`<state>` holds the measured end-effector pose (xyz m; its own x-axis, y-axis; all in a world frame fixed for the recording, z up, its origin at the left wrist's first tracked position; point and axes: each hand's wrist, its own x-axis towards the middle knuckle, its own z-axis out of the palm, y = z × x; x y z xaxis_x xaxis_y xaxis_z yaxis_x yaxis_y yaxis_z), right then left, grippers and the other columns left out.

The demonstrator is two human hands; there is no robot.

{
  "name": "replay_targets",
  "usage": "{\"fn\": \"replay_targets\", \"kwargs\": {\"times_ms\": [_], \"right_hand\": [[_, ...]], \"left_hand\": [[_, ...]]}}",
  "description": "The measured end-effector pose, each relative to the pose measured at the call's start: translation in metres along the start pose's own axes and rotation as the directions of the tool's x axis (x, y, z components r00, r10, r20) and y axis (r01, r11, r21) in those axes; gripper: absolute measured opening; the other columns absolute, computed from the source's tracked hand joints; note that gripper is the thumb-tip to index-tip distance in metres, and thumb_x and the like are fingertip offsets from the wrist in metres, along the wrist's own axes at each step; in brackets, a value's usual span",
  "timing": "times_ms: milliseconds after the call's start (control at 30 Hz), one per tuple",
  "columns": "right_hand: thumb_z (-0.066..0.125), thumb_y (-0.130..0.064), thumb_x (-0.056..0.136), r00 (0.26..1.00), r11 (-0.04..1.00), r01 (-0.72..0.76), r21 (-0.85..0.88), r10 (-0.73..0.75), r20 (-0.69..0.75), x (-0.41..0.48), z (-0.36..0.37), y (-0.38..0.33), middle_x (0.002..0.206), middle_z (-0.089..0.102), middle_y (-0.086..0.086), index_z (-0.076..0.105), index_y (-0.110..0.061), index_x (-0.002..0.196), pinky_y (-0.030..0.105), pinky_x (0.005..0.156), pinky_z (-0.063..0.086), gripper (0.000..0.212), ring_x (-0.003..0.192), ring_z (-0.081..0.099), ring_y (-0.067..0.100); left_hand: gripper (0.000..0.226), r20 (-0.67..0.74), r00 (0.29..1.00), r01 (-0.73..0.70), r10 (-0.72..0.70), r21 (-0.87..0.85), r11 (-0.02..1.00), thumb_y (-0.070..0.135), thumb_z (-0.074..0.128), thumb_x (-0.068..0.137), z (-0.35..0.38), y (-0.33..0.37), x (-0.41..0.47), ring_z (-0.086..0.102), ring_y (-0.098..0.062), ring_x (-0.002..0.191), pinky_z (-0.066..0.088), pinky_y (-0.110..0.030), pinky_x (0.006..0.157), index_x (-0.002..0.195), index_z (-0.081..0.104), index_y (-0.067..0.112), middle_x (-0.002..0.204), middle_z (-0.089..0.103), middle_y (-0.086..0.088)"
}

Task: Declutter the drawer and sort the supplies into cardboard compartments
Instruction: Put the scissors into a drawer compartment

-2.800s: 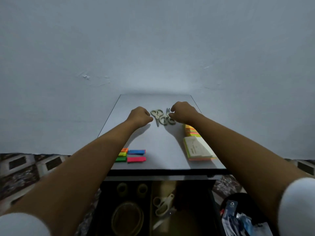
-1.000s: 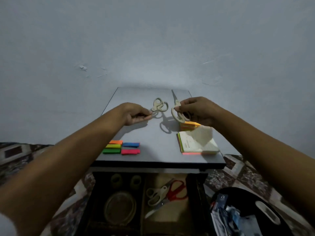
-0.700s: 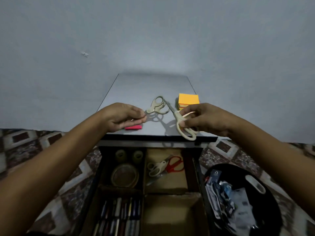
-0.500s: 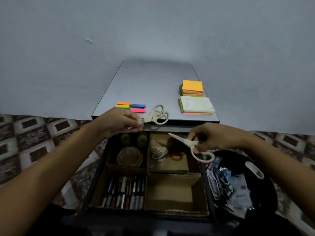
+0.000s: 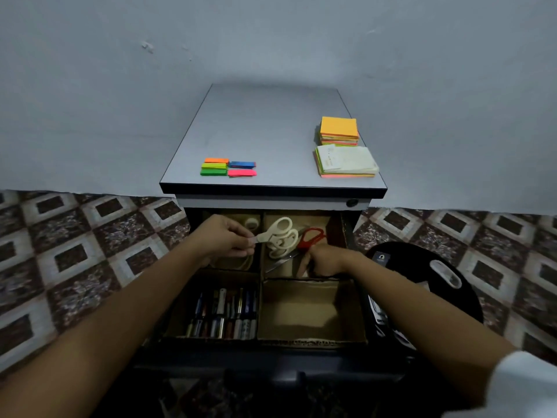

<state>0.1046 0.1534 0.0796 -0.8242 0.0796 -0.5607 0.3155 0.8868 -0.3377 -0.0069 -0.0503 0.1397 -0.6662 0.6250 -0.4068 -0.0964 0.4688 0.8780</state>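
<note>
Left hand (image 5: 226, 241): pinches cream scissors (image 5: 278, 229) by the blades, over the drawer's (image 5: 271, 366) far end.
Right hand (image 5: 324, 260): curled inside the far-right compartment (image 5: 315, 221); grasp unclear.
Red scissors (image 5: 312, 236): in that compartment.
Pens (image 5: 224, 312): near-left compartment (image 5: 177, 319).

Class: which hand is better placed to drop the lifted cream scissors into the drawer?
Left hand: it pinches the cream scissors by the blades over the back right compartment; the right hand is low inside it.

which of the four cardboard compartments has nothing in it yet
The front right compartment: only bare cardboard shows. The front left one holds pens, the back right one scissors, the back left one tape rolls.
</note>
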Motion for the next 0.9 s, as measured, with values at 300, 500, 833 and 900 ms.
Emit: {"fn": "replay_targets", "kwargs": {"times_ms": [300, 500, 833, 900], "right_hand": [[0.052, -0.003, 0.09, 0.981, 1.0, 0.019, 0.002, -0.019, -0.195, -0.019, -0.003, 0.002, 0.123, 0.061, 0.009, 0.065, -0.01, 0.116, 0.029, 0.098, 0.044, 0.03, 0.113, 0.056, 0.022], [0.059, -0.007, 0.088, 0.687, 0.998, 0.013, -0.066, -0.056, -0.724, -0.056, 0.021, 0.024, 0.117, 0.059, 0.013, 0.066, -0.009, 0.115, 0.039, 0.097, 0.046, 0.029, 0.112, 0.053, 0.03], [0.042, -0.017, 0.098, 0.632, 0.951, -0.064, 0.303, 0.273, -0.725, -0.04, 0.066, 0.025, 0.155, 0.02, 0.009, 0.037, -0.005, 0.142, 0.031, 0.115, 0.023, 0.046, 0.143, 0.022, 0.025], [0.043, -0.016, 0.098, 0.625, 0.955, -0.067, 0.289, 0.266, -0.734, -0.04, 0.068, 0.026, 0.155, 0.021, 0.009, 0.038, -0.005, 0.142, 0.029, 0.113, 0.024, 0.046, 0.142, 0.023, 0.025]], "left_hand": [[0.005, -0.007, 1.0, -0.012, 0.012, -0.031, 0.999, 0.001, 0.062, 0.086, 0.023, -0.004, 0.017, 0.066, -0.01, 0.069, 0.054, -0.013, 0.057, 0.09, 0.065, 0.0, 0.08, 0.067, -0.011], [0.011, 0.005, 1.0, 0.019, -0.019, -0.032, 0.999, -0.002, 0.061, 0.086, 0.054, -0.006, 0.038, 0.065, -0.011, 0.068, 0.052, -0.013, 0.053, 0.078, 0.063, 0.006, 0.077, 0.066, -0.009], [0.018, 0.034, 0.996, 0.077, -0.077, 0.012, 0.997, -0.01, 0.061, 0.081, 0.105, -0.025, 0.067, 0.063, -0.018, 0.085, 0.056, -0.021, 0.068, 0.071, 0.062, 0.006, 0.086, 0.062, -0.01], [0.018, 0.015, 0.996, 0.089, -0.089, 0.045, 0.995, -0.01, 0.06, 0.081, 0.11, -0.032, 0.074, 0.063, -0.02, 0.08, 0.057, -0.027, 0.071, 0.072, 0.061, 0.005, 0.083, 0.062, -0.011]]}}
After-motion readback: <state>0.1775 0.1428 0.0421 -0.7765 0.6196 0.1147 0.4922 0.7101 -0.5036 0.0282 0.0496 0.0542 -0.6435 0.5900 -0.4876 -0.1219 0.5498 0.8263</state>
